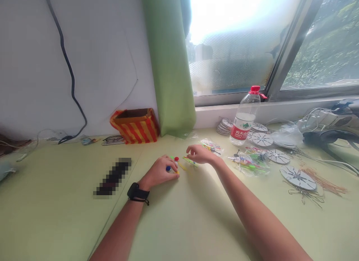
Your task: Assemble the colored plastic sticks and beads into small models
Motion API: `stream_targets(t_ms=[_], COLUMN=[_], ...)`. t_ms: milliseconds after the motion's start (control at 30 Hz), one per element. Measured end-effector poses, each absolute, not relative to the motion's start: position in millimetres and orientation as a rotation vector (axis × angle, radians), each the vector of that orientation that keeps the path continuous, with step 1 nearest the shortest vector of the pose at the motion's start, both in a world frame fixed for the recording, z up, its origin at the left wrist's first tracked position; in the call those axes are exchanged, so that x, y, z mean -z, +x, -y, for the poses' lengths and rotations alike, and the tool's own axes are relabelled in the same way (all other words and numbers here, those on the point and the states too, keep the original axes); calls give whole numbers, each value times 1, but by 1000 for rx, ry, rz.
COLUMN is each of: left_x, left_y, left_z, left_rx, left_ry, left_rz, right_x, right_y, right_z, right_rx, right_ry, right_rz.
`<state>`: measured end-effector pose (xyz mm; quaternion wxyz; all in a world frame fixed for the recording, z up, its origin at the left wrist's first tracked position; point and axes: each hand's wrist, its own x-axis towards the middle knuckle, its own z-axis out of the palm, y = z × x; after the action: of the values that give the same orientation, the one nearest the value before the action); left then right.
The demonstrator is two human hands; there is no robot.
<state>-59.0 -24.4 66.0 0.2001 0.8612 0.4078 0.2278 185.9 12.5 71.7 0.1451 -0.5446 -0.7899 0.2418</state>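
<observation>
My left hand (161, 172) rests on the pale green table (179, 216), fingers curled round a small toy piece (173, 165) with red, blue and yellow beads. A black watch sits on that wrist. My right hand (199, 153) hovers just to the right, its fingers pinched on a thin green and yellow stick (190, 161) that points toward the left hand. The two hands are a few centimetres apart.
Plastic bags of coloured parts (249, 162) lie right of my right hand. A water bottle (243, 119), white slotted discs (297, 177), wire hooks and brown sticks (325, 182) fill the right side. A striped box (136, 125), glasses, cables and a green curtain (169, 63) stand at the back.
</observation>
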Motion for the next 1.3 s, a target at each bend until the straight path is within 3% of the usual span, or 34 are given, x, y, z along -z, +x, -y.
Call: stream_targets(t_ms=[300,1300], left_x=[-56,-47], left_y=[-51,-17], left_z=[24,39], left_rx=[-762,-699], left_ry=[2516,2704], left_rz=[-1195,-1202], right_x=[-54,-71], right_y=[183,183], right_z=[-15,-7], right_rx=[-487,-1028], right_ry=[-1725,-1588], right_rz=[2259,2340])
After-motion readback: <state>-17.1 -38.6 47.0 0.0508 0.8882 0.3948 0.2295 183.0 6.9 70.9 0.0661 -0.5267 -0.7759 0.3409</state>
